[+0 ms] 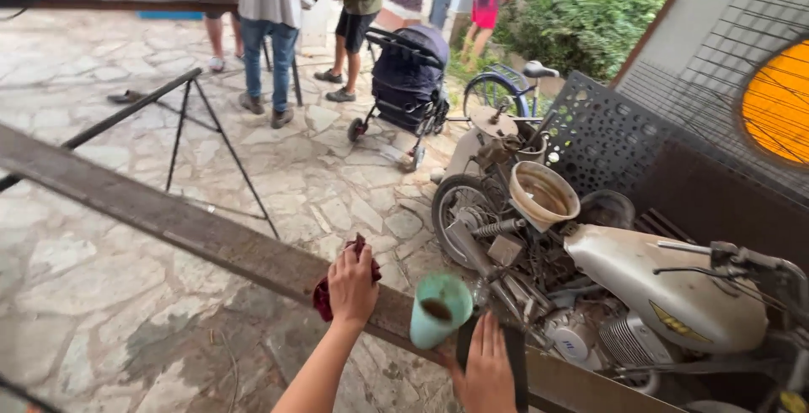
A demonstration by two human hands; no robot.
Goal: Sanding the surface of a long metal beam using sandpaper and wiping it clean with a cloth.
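Observation:
My left hand (pixel 352 285) presses a dark red rag (pixel 323 295) against a long rusty brown metal beam (pixel 168 219) that runs diagonally from the left edge toward the lower right. My right hand (pixel 489 372) lies flat with fingers spread on a black strip on the same beam, holding nothing. A light teal plastic cup (pixel 439 310) with dark liquid in it stands tilted on the beam between my two hands, close to my right hand.
An old silver motorcycle (pixel 649 295) with a beige bucket (pixel 543 195) on it stands right of the beam. A black metal trestle (pixel 198 126), a dark stroller (pixel 406 84), a bicycle (pixel 497 88) and several people stand on the stone paving (pixel 84 278) behind.

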